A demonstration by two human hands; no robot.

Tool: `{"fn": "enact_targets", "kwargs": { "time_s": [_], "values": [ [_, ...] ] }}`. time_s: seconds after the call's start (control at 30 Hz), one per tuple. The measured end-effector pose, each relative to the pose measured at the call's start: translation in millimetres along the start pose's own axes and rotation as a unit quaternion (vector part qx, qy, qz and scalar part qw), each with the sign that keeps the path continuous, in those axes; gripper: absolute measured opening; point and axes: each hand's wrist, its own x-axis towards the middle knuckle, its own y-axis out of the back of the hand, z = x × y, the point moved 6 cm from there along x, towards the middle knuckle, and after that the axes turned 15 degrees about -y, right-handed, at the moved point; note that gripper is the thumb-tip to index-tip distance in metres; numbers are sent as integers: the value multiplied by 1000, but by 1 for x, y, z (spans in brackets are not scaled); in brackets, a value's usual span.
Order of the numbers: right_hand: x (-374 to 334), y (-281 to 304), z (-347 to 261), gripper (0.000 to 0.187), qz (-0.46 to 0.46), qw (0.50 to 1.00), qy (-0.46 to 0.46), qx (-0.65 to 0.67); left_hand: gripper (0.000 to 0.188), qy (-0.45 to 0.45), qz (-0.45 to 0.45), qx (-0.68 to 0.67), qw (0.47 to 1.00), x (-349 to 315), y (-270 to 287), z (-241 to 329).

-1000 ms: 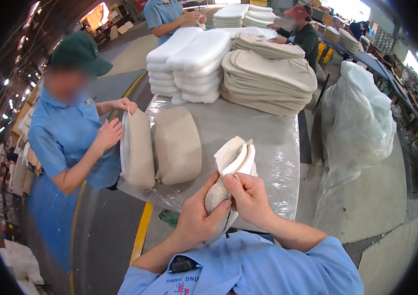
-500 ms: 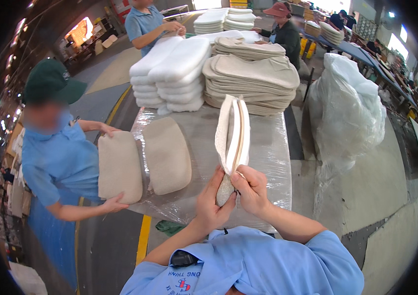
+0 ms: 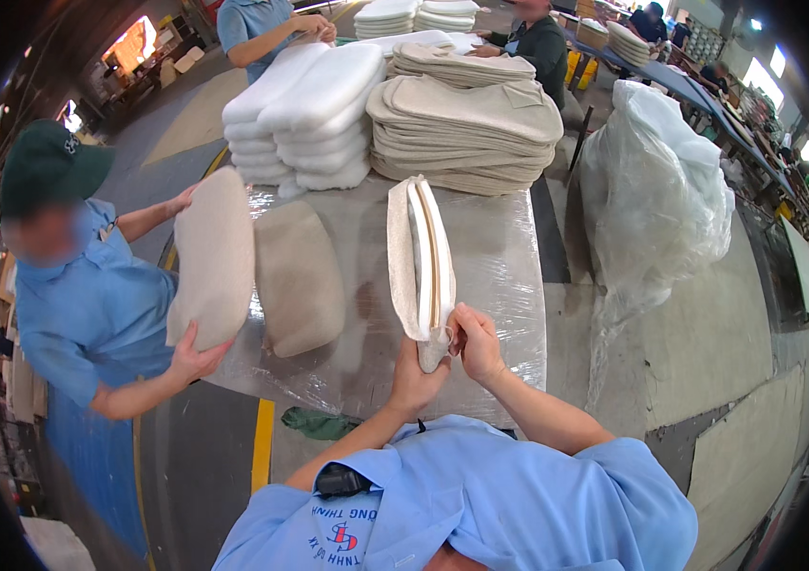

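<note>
The person's left hand (image 3: 419,381) is closing around the low end of a beige cover (image 3: 397,257) in the middle of the frame. The cover is pointing up the frame, over the worktop (image 3: 499,257), and its white edges and thin brown strip (image 3: 434,252) are showing. The right hand (image 3: 477,344) is curling its fingers in by the same low end, with thumb and finger close together.

One second ago the cover was bunched and bent; now it is looking longer and straighter. The right hand is sitting a bit farther from the left one now. On the left of the frame, a co-worker (image 3: 100,285) is holding up a beige pad (image 3: 214,257) with its wide face showing; a second ago, it was showing mostly its side. Another beige piece (image 3: 300,281) is still lying beside it.

Some parts are hiding. The left hand's fingers are going behind the cover. The right fingertips are too small to read, so I cannot tell if they are pinching anything. The top edge is cutting off a person in blue (image 3: 257,38). The beige stack (image 3: 466,133) is covering part of the white pads behind it.
</note>
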Motion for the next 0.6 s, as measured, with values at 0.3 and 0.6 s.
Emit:
{"fn": "enact_targets", "kwargs": {
  "time_s": [0.3,0.6],
  "values": [
    [2,-8,-26,23,-31,995,76,-53,69,-14,-3,0,1000,26,-1,21],
    [-25,-6,-4,21,-82,989,31,-120,54,36,34,-86,995,-2,-9,16]
  ]
}}
